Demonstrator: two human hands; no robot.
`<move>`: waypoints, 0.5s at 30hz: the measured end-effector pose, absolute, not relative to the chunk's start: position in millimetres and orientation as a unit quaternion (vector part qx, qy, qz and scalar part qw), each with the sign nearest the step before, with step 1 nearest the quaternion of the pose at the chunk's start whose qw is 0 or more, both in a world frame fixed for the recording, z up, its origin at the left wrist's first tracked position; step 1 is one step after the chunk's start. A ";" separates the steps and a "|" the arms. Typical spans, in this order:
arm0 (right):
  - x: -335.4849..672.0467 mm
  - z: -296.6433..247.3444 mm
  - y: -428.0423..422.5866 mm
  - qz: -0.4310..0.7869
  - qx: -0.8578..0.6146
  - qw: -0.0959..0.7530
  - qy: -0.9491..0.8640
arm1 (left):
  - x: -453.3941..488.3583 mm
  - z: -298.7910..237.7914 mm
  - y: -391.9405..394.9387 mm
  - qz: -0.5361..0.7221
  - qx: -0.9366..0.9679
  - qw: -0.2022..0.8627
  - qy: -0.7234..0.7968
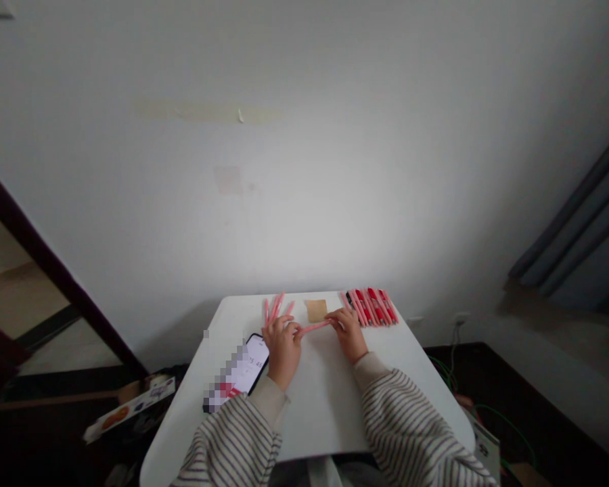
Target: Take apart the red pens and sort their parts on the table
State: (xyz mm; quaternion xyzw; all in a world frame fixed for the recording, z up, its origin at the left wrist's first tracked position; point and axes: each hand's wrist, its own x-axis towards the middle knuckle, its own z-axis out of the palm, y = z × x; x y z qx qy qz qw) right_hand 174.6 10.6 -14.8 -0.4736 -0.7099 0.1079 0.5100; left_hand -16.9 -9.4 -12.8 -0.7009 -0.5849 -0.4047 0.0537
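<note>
Both my hands hold one pink pen (pixel 314 328) level above the white table (pixel 325 406). My left hand (pixel 283 348) pinches its left end and my right hand (pixel 350 333) grips its right end, fingers closed. A few loose pink pens (pixel 275 308) lie just beyond my left hand. A row of several red and pink pens (pixel 373 307) lies beyond my right hand. A small brown paper piece (pixel 315 310) rests between the two groups.
A phone (pixel 248 365) with a lit screen lies on the table left of my left hand. A white wall stands right behind the table. A flat box (pixel 129 409) lies on the floor at left, a grey curtain (pixel 578 237) hangs at right.
</note>
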 end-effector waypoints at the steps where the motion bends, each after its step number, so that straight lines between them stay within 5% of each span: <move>1: 174.6 -15.6 10.8 0.111 -0.478 0.510 -0.707 | -16.8 -12.0 -10.2 -0.404 -0.700 0.056 -0.587; 15: 171.1 -14.6 4.5 0.096 -0.520 0.470 -0.707 | -16.6 -7.2 -13.9 -0.392 -0.682 0.051 -0.615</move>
